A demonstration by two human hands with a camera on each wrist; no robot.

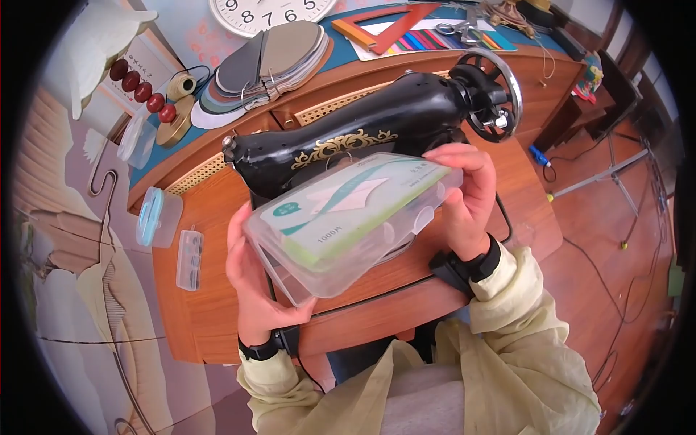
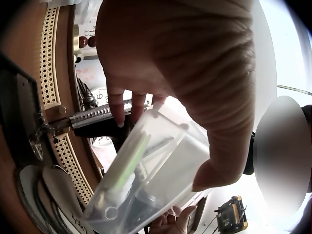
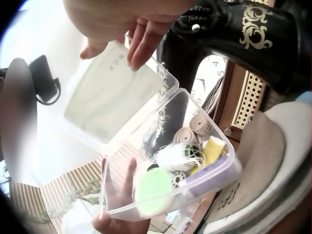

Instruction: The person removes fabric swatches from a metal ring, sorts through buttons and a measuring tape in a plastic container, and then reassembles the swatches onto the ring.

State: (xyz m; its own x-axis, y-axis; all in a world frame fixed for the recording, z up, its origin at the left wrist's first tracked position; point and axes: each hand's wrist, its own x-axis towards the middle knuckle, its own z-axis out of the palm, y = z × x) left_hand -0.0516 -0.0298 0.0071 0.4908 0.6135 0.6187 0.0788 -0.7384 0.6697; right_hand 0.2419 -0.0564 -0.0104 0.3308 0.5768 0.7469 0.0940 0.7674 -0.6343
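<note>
A clear plastic box (image 1: pixel 326 272) with a printed green-and-white lid (image 1: pixel 348 196) is held over the sewing table, in front of a black sewing machine (image 1: pixel 341 138). My left hand (image 1: pixel 254 279) grips the left end of the box, thumb at its lower corner. At the other end, my right hand (image 1: pixel 471 192) holds the lid between fingers and thumb. The right wrist view shows the lid raised on its hinge. Inside lie rolled tape measures (image 3: pixel 187 135), white thread (image 3: pixel 173 156), a metal bobbin (image 3: pixel 178 178), a light-green round item (image 3: pixel 153 187) and a yellow piece (image 3: pixel 213 150).
On the table's left are a small clear case (image 1: pixel 190 259) and a blue-lidded container (image 1: pixel 152 215). Behind the machine lie a stack of fabric swatches (image 1: pixel 283 58), scissors (image 1: pixel 460 30) and a red set square (image 1: pixel 391 27). The machine's handwheel (image 1: pixel 511 94) stands at the right.
</note>
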